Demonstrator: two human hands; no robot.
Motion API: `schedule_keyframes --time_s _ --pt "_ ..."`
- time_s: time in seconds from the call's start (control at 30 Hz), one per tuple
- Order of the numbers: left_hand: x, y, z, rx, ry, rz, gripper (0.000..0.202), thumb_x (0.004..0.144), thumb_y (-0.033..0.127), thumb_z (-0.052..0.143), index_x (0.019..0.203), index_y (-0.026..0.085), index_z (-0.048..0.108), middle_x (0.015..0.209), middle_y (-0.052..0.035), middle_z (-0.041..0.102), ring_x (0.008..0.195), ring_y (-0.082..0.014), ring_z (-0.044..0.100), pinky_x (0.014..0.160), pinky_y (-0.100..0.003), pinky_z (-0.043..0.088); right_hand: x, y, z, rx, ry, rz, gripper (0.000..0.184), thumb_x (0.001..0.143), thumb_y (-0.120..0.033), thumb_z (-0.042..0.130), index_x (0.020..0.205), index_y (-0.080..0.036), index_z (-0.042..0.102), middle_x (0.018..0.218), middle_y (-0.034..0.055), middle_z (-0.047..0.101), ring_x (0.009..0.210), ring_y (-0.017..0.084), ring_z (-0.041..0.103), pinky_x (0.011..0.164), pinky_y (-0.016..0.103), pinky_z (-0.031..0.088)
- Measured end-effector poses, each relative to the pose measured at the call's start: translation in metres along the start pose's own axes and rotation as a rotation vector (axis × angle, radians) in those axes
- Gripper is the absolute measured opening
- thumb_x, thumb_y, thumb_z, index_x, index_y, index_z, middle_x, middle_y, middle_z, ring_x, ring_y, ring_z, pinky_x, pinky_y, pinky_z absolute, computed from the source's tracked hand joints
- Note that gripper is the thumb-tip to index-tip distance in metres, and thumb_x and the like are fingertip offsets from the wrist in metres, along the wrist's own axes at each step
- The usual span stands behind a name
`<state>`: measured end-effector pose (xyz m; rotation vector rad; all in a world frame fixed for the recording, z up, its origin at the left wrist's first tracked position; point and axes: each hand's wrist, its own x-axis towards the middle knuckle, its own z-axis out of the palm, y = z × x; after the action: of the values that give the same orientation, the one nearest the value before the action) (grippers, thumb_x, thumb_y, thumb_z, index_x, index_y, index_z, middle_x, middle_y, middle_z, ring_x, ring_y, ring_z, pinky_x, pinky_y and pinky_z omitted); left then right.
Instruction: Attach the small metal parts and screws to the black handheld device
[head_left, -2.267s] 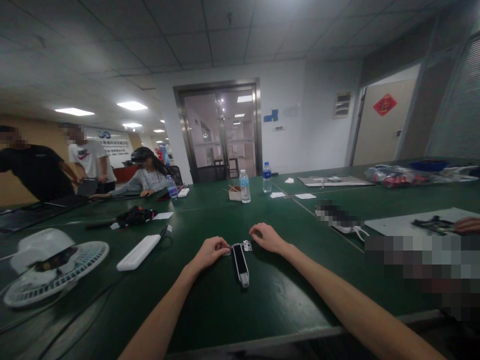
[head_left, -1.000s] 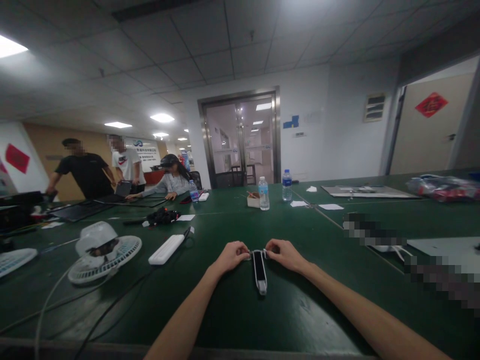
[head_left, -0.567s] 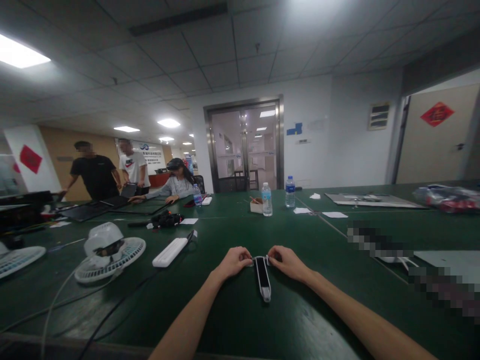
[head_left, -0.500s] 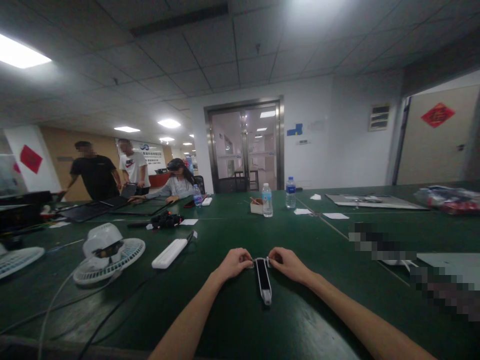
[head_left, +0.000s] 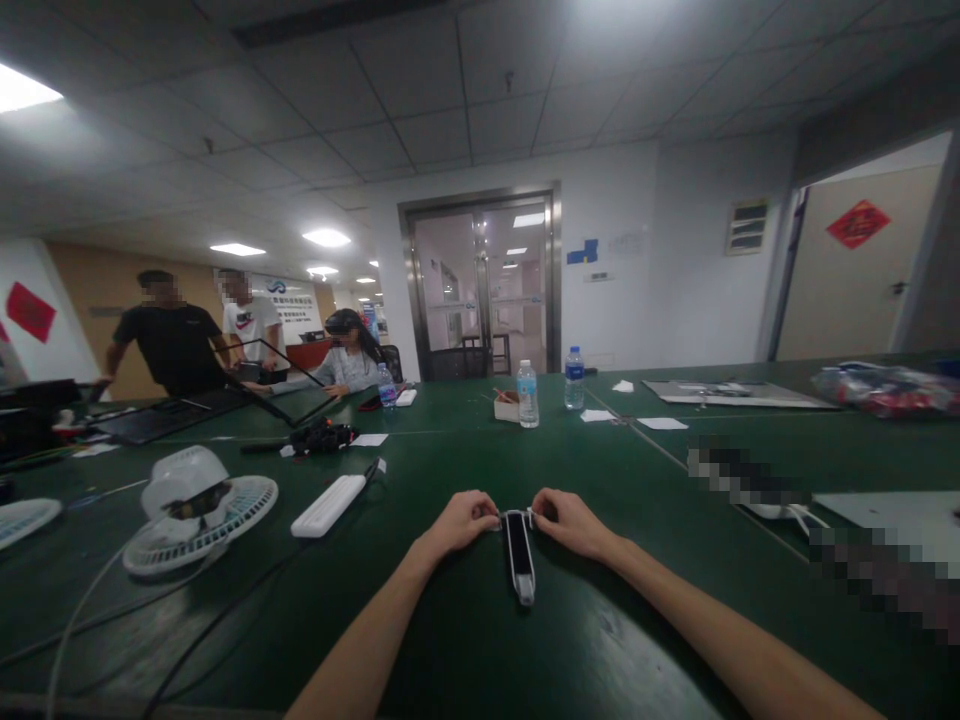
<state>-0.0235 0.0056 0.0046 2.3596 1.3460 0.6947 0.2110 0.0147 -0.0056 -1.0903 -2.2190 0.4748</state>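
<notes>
A narrow black strip with a white border and a silver tip (head_left: 519,555) lies lengthwise on the green table (head_left: 615,640), pointing towards me. My left hand (head_left: 461,522) and my right hand (head_left: 570,522) rest on the table on either side of its far end. The fingertips of both hands pinch small pale metal parts (head_left: 521,517) there, and the fingers hide most of these parts. Both forearms reach in from the bottom corners of the view.
To the left stand a white desk fan (head_left: 199,513) and a white oblong bar (head_left: 328,506) with black cables nearby. Water bottles (head_left: 527,395) and a small box (head_left: 507,407) stand farther off. Three people are at the far left, one seated wearing a headset (head_left: 346,350).
Since the earliest frame my hands have come together at the strip's far end, and the loose metal piece beside it no longer shows. My view has tilted and shifted slightly.
</notes>
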Motion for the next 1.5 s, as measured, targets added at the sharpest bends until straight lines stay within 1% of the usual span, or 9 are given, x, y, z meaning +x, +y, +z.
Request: schedule_keyframes --time_s 0.23,0.37,0.5,0.7,0.83,0.93,1.2,1.37,1.5 --pt "-0.003 0.0 0.001 0.01 0.036 0.019 0.022 0.078 0.035 0.057 0.087 0.016 0.065 0.077 -0.0001 0.058 0.069 -0.0131 0.049 0.063 -0.023 0.038 -0.001 0.0 0.002 0.0 0.058 -0.014 0.008 0.072 -0.021 0.057 0.079 -0.016 0.061 0.074 0.0006 0.062 0.066 0.012 0.053 0.061 0.022 0.039" --pt "-0.003 -0.002 0.003 0.009 0.05 0.013 0.022 0.078 0.035 0.056 0.086 0.016 0.065 0.075 0.0001 0.058 0.067 -0.0128 0.049 0.062 -0.023 0.038 0.0 0.003 0.004 0.031 0.064 -0.019 0.01 0.074 -0.021 0.056 0.08 -0.016 0.062 0.073 0.0001 0.062 0.065 0.011 0.053 0.061 0.022 0.039" --pt "-0.002 -0.004 0.003 0.012 0.057 0.022 0.021 0.077 0.034 0.057 0.085 0.016 0.065 0.075 0.0002 0.058 0.066 -0.0127 0.049 0.062 -0.023 0.038 0.002 0.006 0.006 -0.023 0.058 -0.04 0.012 0.076 -0.019 0.053 0.081 -0.017 0.064 0.074 0.0008 0.062 0.067 0.012 0.053 0.063 0.023 0.039" --pt "0.001 -0.005 0.0 0.033 0.015 0.037 0.022 0.078 0.035 0.056 0.087 0.017 0.065 0.077 -0.0005 0.059 0.068 -0.0131 0.049 0.062 -0.023 0.038 0.003 0.008 0.006 -0.102 0.054 -0.066 0.014 0.079 -0.019 0.05 0.081 -0.016 0.063 0.077 0.0029 0.061 0.072 0.013 0.052 0.067 0.025 0.039" --pt "0.003 -0.008 0.0 0.035 -0.005 0.036 0.022 0.078 0.035 0.056 0.086 0.017 0.064 0.077 -0.0004 0.057 0.068 -0.0132 0.049 0.061 -0.023 0.038 0.003 0.01 0.006 -0.077 0.029 -0.051 0.014 0.083 -0.023 0.049 0.083 -0.016 0.061 0.081 0.0043 0.06 0.076 0.015 0.053 0.07 0.027 0.04" --pt "0.005 -0.008 0.0 0.026 -0.017 0.039 0.022 0.079 0.036 0.055 0.087 0.017 0.064 0.077 -0.0007 0.058 0.069 -0.0135 0.049 0.062 -0.023 0.038 0.003 0.011 0.005 -0.042 0.02 -0.047 0.013 0.084 -0.022 0.048 0.084 -0.016 0.059 0.084 0.0049 0.06 0.078 0.015 0.054 0.072 0.027 0.041" --pt "0.003 -0.002 -0.003 -0.003 -0.017 0.019 0.025 0.078 0.038 0.055 0.087 0.016 0.065 0.08 -0.0018 0.059 0.069 -0.0142 0.05 0.061 -0.024 0.039 0.002 0.012 0.003 0.023 0.03 -0.056 0.007 0.08 -0.019 0.051 0.084 -0.017 0.057 0.08 0.0019 0.057 0.067 0.011 0.051 0.061 0.023 0.039" --pt "0.004 -0.007 0.002 -0.01 0.013 0.029 0.024 0.078 0.037 0.057 0.086 0.016 0.064 0.078 -0.0009 0.058 0.067 -0.0132 0.049 0.06 -0.023 0.038 0.0 0.01 0.002 0.095 0.037 -0.043 0.009 0.079 -0.019 0.053 0.085 -0.017 0.059 0.077 0.0002 0.059 0.065 0.01 0.051 0.059 0.022 0.039" --pt "0.004 -0.007 0.003 -0.009 0.024 0.024 0.023 0.077 0.037 0.057 0.086 0.016 0.065 0.075 -0.0003 0.057 0.066 -0.0131 0.049 0.059 -0.023 0.037 0.0 0.01 0.001 0.095 0.059 -0.048 0.012 0.076 -0.021 0.058 0.086 -0.017 0.062 0.075 -0.0007 0.06 0.065 0.01 0.051 0.059 0.021 0.039"
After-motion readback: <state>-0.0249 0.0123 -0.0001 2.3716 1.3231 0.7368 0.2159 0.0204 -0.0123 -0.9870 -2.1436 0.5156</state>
